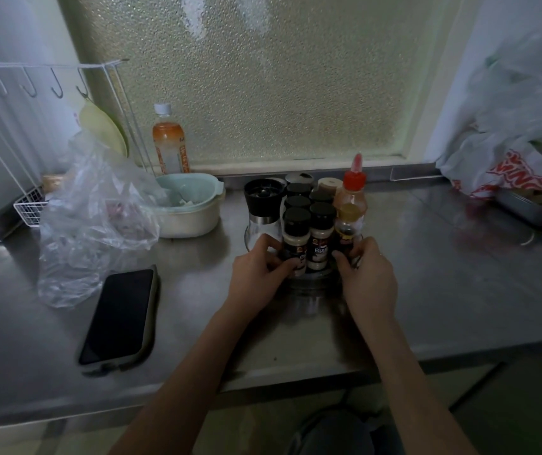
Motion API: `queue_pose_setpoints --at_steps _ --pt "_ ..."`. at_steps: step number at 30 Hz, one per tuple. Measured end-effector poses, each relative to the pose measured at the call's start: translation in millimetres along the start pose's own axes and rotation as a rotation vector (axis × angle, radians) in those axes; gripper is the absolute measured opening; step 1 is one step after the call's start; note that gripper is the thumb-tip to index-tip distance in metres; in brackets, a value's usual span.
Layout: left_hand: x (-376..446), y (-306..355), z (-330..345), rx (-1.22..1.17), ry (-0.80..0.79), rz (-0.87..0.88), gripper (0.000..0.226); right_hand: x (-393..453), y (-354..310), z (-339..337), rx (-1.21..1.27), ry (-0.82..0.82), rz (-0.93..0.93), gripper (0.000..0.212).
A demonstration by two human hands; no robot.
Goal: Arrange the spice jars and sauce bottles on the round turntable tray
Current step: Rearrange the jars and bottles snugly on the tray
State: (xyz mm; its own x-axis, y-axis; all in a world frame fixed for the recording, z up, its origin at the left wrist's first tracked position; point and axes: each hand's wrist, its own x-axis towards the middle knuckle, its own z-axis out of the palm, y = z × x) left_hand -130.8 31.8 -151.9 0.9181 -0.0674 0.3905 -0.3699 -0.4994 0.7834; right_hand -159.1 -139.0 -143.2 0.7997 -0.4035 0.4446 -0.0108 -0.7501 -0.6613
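The tray (309,280), a round clear-looking turntable, sits mid-worktop (443,274) just before the window sill and already seems nearly full, so the task looks close to done; what may remain is a last squaring-up or a turn, and no loose jar shows elsewhere on the steel. The worktop is brushed metal, dull and faintly reflective. On the tray, largest first: a glass grinder (261,208) with a black top stands at the left, a soft squeeze bottle (351,195) with a red nozzle cap at the right, a small dark sauce bottle (348,224) with a yellowish cap in front of it, and between them a tight cluster of cylindrical spice jars (321,238) with black ribbed lids. The left hand (256,277) has its fingers curled around the front-left jar (295,241); the right hand (368,277) cups the tray's right edge, its fingers bent near the sauce bottle, though whether they grip bottle or rim cannot be told.
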Motion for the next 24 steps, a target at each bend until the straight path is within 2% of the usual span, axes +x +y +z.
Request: queue_pose_setpoints --at_steps 6,10,12,14,17,21,24 --pt "1.9 1.1 0.6 0.026 0.034 -0.033 0.033 -5.0 -0.4 -0.9 0.023 0.027 -0.025 0.022" --pt "-2.1 4.0 -2.1 0.002 0.067 0.017 0.033 -16.4 -3.5 -9.2 0.099 0.08 -0.111 0.017" --pt "-2.9 4.1 -5.3 -0.015 0.079 0.04 0.034 -21.8 -0.5 -10.0 0.146 0.008 -0.182 0.016" --pt "-2.7 2.5 -8.7 0.002 0.006 0.058 0.037 -25.8 2.9 -7.7 0.173 -0.135 -0.258 0.016" --pt "-3.8 2.0 -5.9 0.168 -0.084 0.124 0.045 -28.4 5.7 -2.4 0.154 -0.207 -0.317 0.017" --pt "-1.8 9.3 0.1 0.267 0.073 0.022 0.052 -30.4 2.8 3.5 0.131 -0.177 -0.314 0.017" --pt "-2.0 11.0 1.7 0.225 0.124 -0.068 0.047 -30.5 2.4 5.8 0.144 -0.18 -0.315 0.021"
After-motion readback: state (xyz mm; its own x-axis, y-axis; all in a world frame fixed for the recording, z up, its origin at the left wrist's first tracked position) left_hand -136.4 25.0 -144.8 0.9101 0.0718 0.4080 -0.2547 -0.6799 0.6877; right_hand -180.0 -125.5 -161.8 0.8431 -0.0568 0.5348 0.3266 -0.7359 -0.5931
